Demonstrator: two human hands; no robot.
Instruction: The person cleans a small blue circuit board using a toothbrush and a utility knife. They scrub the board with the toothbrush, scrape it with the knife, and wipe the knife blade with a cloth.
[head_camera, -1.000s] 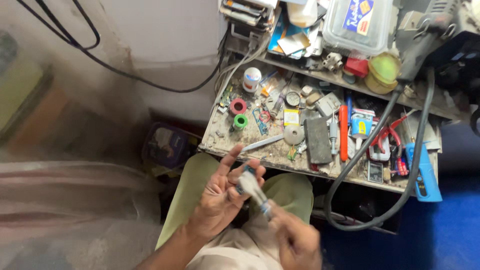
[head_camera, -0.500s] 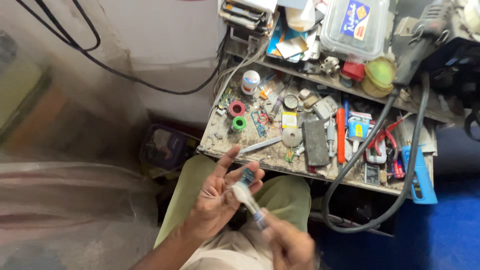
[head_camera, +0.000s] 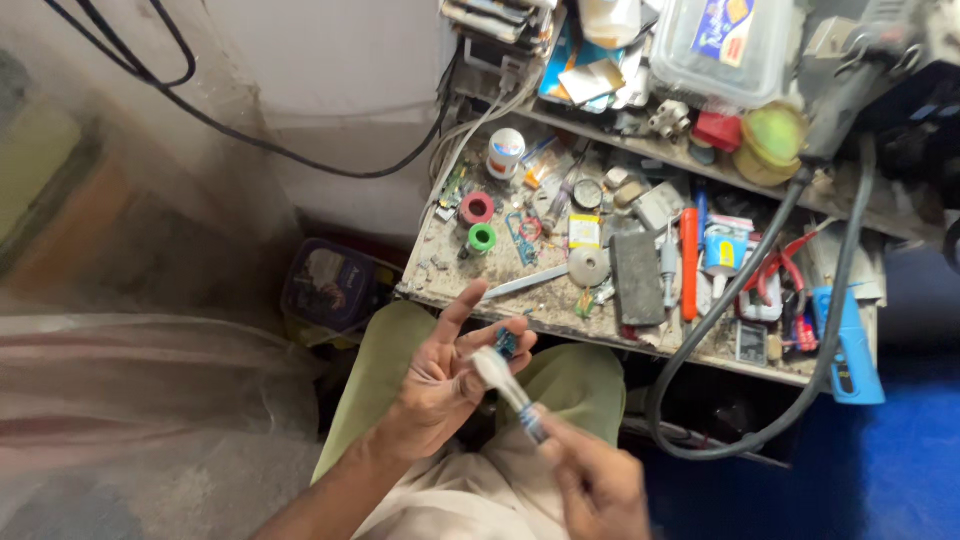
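My left hand (head_camera: 447, 372) is held palm up over my lap, fingers spread, with a small blue part (head_camera: 506, 343) pinched at the fingertips. In my right hand (head_camera: 595, 478), low in the view, is a thin white tube-like tool (head_camera: 505, 385), gripped at its lower end. The tool's white tip rests against the fingers of my left hand, right beside the blue part. Both hands hover just in front of the cluttered workbench (head_camera: 437, 268).
The dusty bench carries a red tape roll (head_camera: 477, 208), a green tape roll (head_camera: 482, 238), a dark sharpening block (head_camera: 637, 279), an orange-handled tool (head_camera: 689, 262) and a blue tool (head_camera: 846, 345). A thick black cable (head_camera: 741, 285) loops down its front. A clear plastic box (head_camera: 727, 45) sits on the shelf above.
The view has shifted slightly. My right hand has slid lower and rightward, and the white tool now lies more steeply against my left fingers.
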